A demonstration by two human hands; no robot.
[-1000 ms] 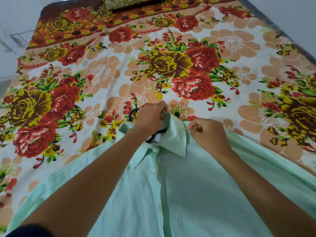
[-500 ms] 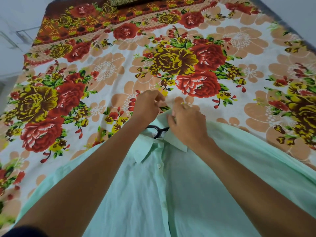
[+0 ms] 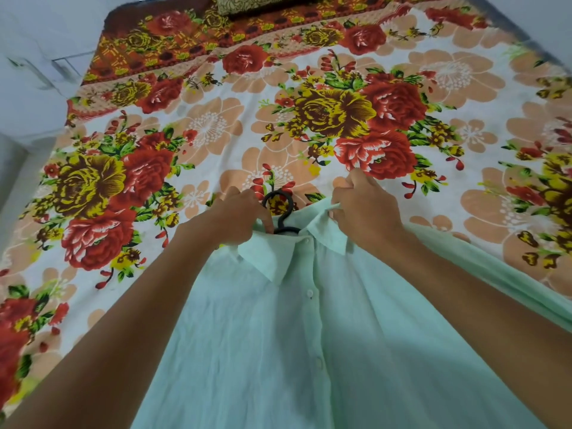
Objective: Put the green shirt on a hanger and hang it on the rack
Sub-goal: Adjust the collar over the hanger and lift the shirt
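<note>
The pale green shirt [image 3: 309, 335] lies front-up on the bed, buttoned down the middle, its collar toward the far side. A black hanger [image 3: 280, 209] sits inside the neck; only its hook and the top of its bar show, sticking out past the collar. My left hand [image 3: 238, 216] grips the left side of the collar beside the hook, one finger tucked into the neck opening. My right hand [image 3: 362, 209] pinches the right side of the collar. The hanger's arms are hidden under the fabric.
A floral bedsheet [image 3: 216, 128] in red, yellow and peach covers the bed. A patterned pillow [image 3: 260, 1] lies at the far edge. White floor [image 3: 34, 66] runs along the left side of the bed. No rack is in view.
My hands have spread apart to either side of the collar. The hanger's hook, mostly covered before, now sticks out clear of the neck.
</note>
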